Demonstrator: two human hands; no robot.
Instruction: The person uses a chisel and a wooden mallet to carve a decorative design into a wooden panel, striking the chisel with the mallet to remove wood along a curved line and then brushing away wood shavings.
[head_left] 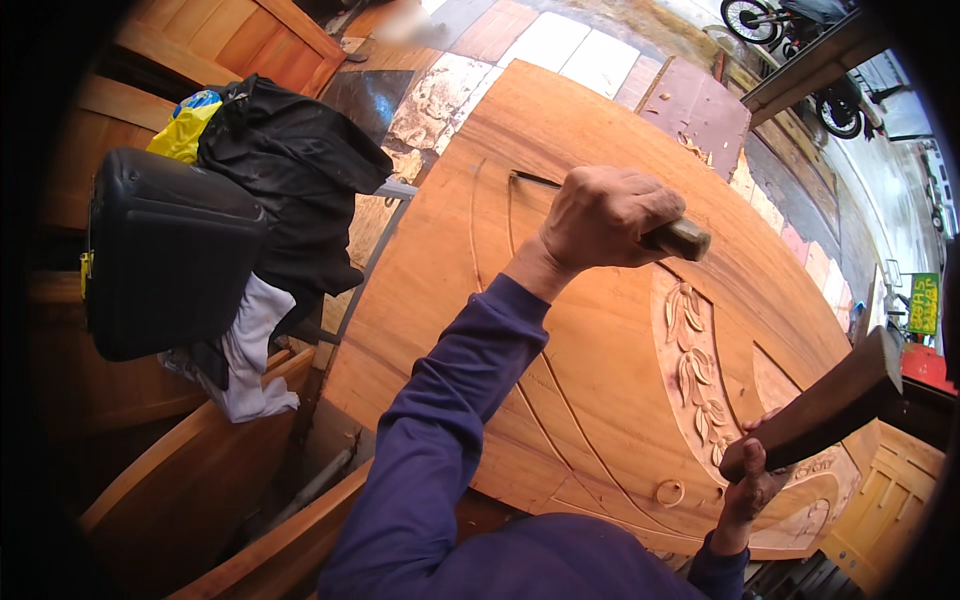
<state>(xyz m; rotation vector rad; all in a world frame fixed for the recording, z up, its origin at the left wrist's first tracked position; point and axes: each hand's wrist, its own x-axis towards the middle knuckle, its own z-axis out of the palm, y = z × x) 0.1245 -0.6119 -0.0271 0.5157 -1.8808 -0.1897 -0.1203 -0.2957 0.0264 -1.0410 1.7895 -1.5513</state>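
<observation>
My left hand (610, 215) grips the handle of a carving chisel (678, 238), its dark blade tip resting near a curved groove on a large orange-brown wooden panel (420, 280). My right hand (750, 480) holds a dark wooden block mallet (815, 400) over the panel's right side, thumb against its face. The panel has long carved lines, a small ring and a raised band of carved leaves (685, 340) between my two hands.
A black padded seat (170, 250) with dark cloth, a white rag and a yellow item stands left. Wooden panels (170, 500) lean at lower left and right. Beyond lie a tiled floor (540, 45) with shavings, parked motorbikes (840, 110) and a green sign (922, 300).
</observation>
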